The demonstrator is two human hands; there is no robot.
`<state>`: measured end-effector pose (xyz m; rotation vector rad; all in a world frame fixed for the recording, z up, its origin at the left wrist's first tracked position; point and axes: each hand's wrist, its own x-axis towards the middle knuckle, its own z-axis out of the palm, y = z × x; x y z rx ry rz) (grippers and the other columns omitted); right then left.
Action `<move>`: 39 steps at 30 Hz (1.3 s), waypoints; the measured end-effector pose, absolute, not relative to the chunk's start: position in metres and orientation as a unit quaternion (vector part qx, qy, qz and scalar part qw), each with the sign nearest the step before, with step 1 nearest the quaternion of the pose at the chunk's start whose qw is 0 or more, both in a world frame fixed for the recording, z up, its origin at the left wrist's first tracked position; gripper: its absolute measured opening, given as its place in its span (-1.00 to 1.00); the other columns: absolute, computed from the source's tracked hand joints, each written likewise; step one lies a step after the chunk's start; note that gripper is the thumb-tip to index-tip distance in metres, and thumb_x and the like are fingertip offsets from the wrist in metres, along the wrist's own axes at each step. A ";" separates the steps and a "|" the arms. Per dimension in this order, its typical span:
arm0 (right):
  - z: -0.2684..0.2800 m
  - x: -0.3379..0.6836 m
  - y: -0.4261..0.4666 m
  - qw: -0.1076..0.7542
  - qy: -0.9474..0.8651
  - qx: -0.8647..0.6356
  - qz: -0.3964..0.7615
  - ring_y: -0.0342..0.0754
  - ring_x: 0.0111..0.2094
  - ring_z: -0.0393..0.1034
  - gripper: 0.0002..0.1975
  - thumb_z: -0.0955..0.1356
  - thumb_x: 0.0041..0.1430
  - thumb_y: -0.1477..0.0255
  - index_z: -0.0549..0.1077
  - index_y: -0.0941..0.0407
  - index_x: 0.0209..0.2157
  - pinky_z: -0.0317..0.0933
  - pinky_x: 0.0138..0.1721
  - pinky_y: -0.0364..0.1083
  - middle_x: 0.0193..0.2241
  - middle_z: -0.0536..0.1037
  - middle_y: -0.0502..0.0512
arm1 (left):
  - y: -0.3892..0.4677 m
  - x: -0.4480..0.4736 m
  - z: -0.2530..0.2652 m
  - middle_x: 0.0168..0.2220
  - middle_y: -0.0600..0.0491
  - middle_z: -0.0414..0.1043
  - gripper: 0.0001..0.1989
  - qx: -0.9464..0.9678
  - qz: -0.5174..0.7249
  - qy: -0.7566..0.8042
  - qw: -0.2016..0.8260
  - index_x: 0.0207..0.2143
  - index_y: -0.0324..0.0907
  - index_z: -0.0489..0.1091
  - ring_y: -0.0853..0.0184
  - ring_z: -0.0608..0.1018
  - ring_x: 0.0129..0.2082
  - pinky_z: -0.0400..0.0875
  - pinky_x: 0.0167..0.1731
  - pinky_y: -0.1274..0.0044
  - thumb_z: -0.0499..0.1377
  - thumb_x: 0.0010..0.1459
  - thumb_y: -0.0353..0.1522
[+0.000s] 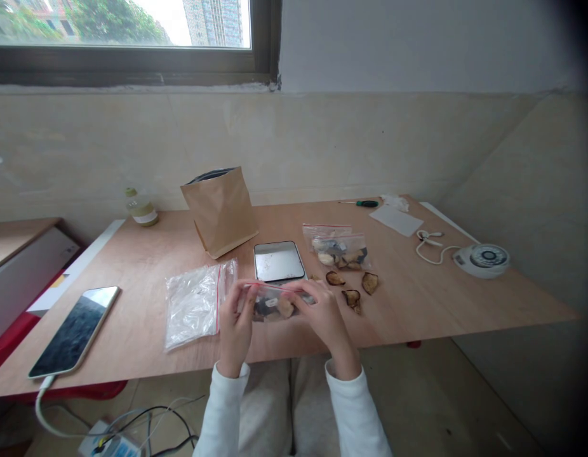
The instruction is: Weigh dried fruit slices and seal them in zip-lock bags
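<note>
Between my hands is a clear zip bag (273, 308) with a red seal strip, holding dark and pale dried slices. My left hand (238, 320) pinches the strip at its left end. The fingers of my right hand (317, 311) grip the same strip toward the right. Just behind the bag lies a small scale (279, 260) with a shiny plate. Filled zip bags (344, 252) rest to the right of the scale, and several loose dried brown slices (369, 283) lie in front of them. A stack of flat clear bags (193, 304) is left of my left hand.
An open brown paper bag (222, 212) stands behind the flat bags. A phone (77, 330) with a plugged cable lies at left, a bottle (142, 208) at the back. Rightward are a screwdriver (367, 204), white card (396, 219) and a small white fan (482, 260) with a cord.
</note>
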<state>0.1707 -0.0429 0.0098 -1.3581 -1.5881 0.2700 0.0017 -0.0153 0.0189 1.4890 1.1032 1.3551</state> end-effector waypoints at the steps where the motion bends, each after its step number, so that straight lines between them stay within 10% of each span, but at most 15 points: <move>1: 0.009 0.171 -0.043 0.493 -0.653 -0.564 0.109 -0.05 -0.36 0.44 -0.88 0.37 0.23 0.39 0.56 0.02 -0.39 0.19 -0.24 -0.06 -0.40 0.63 -0.02 | -0.015 0.001 0.019 -0.35 0.07 0.50 -0.78 0.582 0.546 0.443 0.408 -0.29 -0.12 0.43 0.34 0.54 -0.35 0.42 -0.36 0.55 0.13 0.21 -0.18; 12: 0.003 0.171 -0.043 0.485 -0.639 -0.589 0.103 -0.04 -0.41 0.37 -0.81 0.35 0.23 0.48 0.57 -0.01 -0.41 0.20 -0.31 -0.08 -0.43 0.63 -0.03 | -0.015 -0.001 0.020 -0.38 0.06 0.46 -0.72 0.550 0.554 0.451 0.433 -0.33 -0.16 0.44 0.37 0.51 -0.40 0.40 -0.46 0.59 0.15 0.19 -0.13; 20: 0.013 0.172 -0.044 0.489 -0.666 -0.548 0.133 0.00 -0.22 0.49 -0.72 0.42 0.17 0.28 0.51 0.01 -0.07 0.26 -0.13 -0.02 -0.19 0.63 0.06 | -0.014 -0.001 0.019 -0.41 0.08 0.42 -0.72 0.530 0.564 0.455 0.440 -0.36 -0.16 0.37 0.38 0.49 -0.45 0.42 -0.46 0.58 0.14 0.18 -0.12; 30: 0.015 0.156 -0.046 0.522 -0.632 -0.571 0.046 -0.05 -0.42 0.40 -0.78 0.32 0.26 0.48 0.49 0.05 -0.48 0.17 -0.28 -0.06 -0.47 0.58 0.00 | -0.013 0.000 0.014 -0.46 0.11 0.34 -0.72 0.542 0.556 0.444 0.448 -0.40 -0.15 0.36 0.39 0.44 -0.46 0.38 -0.49 0.59 0.14 0.19 -0.13; 39: 0.011 0.160 -0.044 0.522 -0.646 -0.548 0.103 -0.05 -0.37 0.46 -0.89 0.37 0.23 0.33 0.54 0.03 -0.34 0.22 -0.28 -0.08 -0.38 0.63 0.00 | -0.016 0.000 0.022 -0.50 0.12 0.29 -0.69 0.517 0.580 0.463 0.426 -0.41 -0.15 0.37 0.43 0.38 -0.51 0.32 -0.57 0.63 0.13 0.19 -0.10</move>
